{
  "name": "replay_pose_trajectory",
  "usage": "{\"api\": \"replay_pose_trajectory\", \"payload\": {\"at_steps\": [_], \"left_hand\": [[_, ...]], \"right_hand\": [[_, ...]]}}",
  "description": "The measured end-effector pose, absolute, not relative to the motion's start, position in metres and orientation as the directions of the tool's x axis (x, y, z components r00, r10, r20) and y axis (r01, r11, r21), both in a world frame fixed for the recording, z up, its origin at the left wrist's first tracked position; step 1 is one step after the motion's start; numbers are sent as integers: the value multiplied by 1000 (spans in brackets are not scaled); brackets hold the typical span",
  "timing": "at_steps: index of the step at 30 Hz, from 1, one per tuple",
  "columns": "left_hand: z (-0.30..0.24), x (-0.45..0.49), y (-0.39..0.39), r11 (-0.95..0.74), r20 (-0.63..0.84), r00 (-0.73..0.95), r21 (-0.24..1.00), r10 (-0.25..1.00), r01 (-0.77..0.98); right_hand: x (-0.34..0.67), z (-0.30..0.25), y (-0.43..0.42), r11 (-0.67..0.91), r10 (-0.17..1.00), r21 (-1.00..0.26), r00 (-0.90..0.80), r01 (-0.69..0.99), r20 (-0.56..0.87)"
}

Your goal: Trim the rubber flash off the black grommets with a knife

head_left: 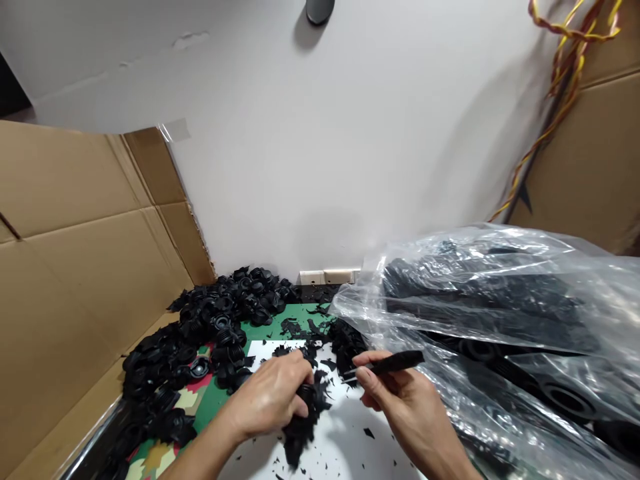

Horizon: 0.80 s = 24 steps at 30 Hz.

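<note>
My left hand [276,395] is closed around a black rubber piece [299,437] with a ragged, frayed edge; the fingers hide part of it. Over the white sheet [345,440], my right hand [400,393] pinches a slim black-handled tool [397,361] with a thin metal end pointing left. Its exact kind is not clear. The metal end is close to the held piece but looks apart from it. Torn black rubber scraps [347,343] lie just beyond my right hand, and small bits dot the sheet.
A large heap of black ribbed rubber parts [220,320] spreads at the left, beside a cardboard wall [90,267]. Clear plastic bags [480,300] with black parts fill the right. A green mat [273,327] lies under the sheet. Twisted yellow-red wires [537,143] hang at upper right.
</note>
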<state>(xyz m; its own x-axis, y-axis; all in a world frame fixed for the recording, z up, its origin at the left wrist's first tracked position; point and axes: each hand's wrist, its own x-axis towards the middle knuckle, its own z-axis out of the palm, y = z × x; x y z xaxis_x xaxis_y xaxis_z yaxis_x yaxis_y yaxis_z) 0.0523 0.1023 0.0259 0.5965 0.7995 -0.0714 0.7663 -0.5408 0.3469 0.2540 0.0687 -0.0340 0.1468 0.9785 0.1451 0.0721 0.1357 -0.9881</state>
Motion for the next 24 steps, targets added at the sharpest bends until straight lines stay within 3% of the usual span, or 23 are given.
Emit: {"api": "replay_pose_trajectory", "payload": {"at_steps": [4,6,8,11,17,24], "left_hand": [[50,41,104,-432,37,462,429,886,794],[66,39,100,-383,134,379,580,916,719],[81,43,93,-321,213,260,801,942,505],[85,55,83,-78,64,170,994,983,78],[6,78,84,247,-260,-42,948,965,-201],[-33,74,84,269,-305,-34,882,952,-388]], "right_hand": [[255,-29,67,143,969,-989,198,27,145],[253,-26,65,147,957,-989,253,-9,140],[251,-23,63,160,940,-986,312,-39,140],[248,-21,60,207,909,-977,379,-43,176],[250,-16,58,215,849,-977,495,1,187],[227,-24,55,197,893,-976,428,-90,140]]}}
